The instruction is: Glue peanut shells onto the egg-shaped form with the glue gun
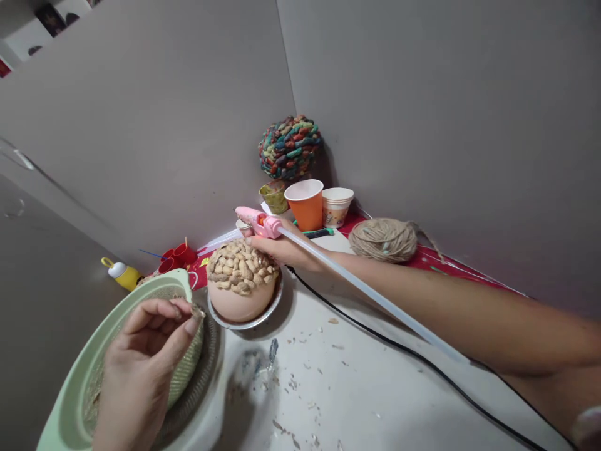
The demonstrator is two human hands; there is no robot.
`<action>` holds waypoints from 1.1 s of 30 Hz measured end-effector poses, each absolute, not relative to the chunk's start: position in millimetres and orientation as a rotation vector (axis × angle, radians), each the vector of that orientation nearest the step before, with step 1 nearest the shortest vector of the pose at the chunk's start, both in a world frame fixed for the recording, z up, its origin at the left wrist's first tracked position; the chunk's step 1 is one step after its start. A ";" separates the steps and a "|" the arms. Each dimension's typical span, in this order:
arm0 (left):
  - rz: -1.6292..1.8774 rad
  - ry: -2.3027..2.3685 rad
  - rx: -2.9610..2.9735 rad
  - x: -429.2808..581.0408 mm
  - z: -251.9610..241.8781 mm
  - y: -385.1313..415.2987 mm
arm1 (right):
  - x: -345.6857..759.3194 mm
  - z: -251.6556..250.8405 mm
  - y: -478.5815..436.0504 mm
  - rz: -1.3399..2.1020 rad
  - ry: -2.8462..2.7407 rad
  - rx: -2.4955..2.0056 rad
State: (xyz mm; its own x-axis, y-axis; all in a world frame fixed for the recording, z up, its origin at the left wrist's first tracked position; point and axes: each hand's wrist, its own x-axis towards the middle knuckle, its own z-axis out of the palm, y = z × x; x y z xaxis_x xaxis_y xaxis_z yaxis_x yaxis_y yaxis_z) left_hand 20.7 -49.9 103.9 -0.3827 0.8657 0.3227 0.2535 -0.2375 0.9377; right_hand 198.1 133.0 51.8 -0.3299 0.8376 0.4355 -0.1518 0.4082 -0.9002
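Note:
My left hand [145, 357] is raised over the green basket [70, 382], thumb and fingers pinching a small brown peanut [198, 311], mostly covered by the fingertips. A pink hot glue gun [258, 222] is gripped in my right hand [286, 247], its nozzle pointing left and a long clear glue stick [370, 291] running out of its back. Below the gun, a pale pink ball [241, 304] rests in a round metal dish [251, 325]. Peanuts in their shells [239, 266] cover its upper part; my right hand is just above and behind them.
Behind stand an orange cup [305, 207], stacked paper cups [338, 207] and a multicoloured ball [290, 147]. Twine [382, 240] lies right, red cups [183, 254] and a yellow bottle [123, 274] left. The black cord [370, 335] crosses the white table, with shell bits scattered about.

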 end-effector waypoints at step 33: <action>1.616 1.538 1.191 14.4 78.8 -49.6 | 198.8 30.4 110.3 1.056 -1.605 -0.664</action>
State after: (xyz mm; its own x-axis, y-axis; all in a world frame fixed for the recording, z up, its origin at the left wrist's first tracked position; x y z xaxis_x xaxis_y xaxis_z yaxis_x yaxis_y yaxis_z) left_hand 14.4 -49.6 78.8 -0.4151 0.8881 0.1974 0.1535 -0.1455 0.9774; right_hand 198.8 110.3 30.4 -0.2915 0.8379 0.4614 -0.0922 0.4555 -0.8854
